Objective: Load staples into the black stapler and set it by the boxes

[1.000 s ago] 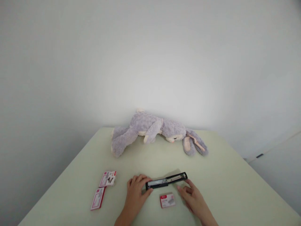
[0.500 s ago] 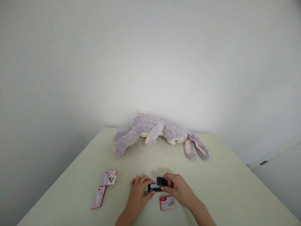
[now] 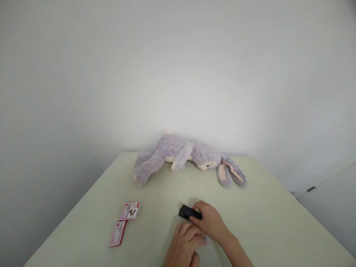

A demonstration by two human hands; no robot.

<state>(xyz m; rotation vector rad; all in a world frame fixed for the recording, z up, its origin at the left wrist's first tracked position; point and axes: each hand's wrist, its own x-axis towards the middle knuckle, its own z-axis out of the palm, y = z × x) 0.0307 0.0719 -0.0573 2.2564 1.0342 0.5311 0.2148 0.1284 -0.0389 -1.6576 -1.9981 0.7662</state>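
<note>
Nearest the camera, left hand [image 3: 185,244] lay flat and relaxed on the pale green surface [image 3: 264,222], fingers spread, gripping nothing. It had come off the stapler's end, where it rested half a second before, and moved back toward the body. It now covered the spot where a small red staple box lay earlier; that box could not be seen, presumably under the palm.

Just beyond it, right hand [image 3: 210,222] was curled over the black stapler [image 3: 187,212], fingertips clamped on its right end, the body lying low on the surface and pointing left. A second before, the stapler stood hinged wide open with its metal channel exposed; half a second before, the top was being folded down. Now it was shut, no channel showing. Judgement: the closing step looked finished, and the stapler was being held by one hand alone.

Left of the hands and well apart from them, two red-and-white staple boxes: the nearer staple box [image 3: 118,233] lying flat, the farther staple box [image 3: 129,211] just behind it with its flap open. Neither had shifted.

At the far edge, against the white wall [image 3: 178,74], a grey plush rabbit [image 3: 180,154] lay on its side, ears trailing right. Unmoved.
</note>
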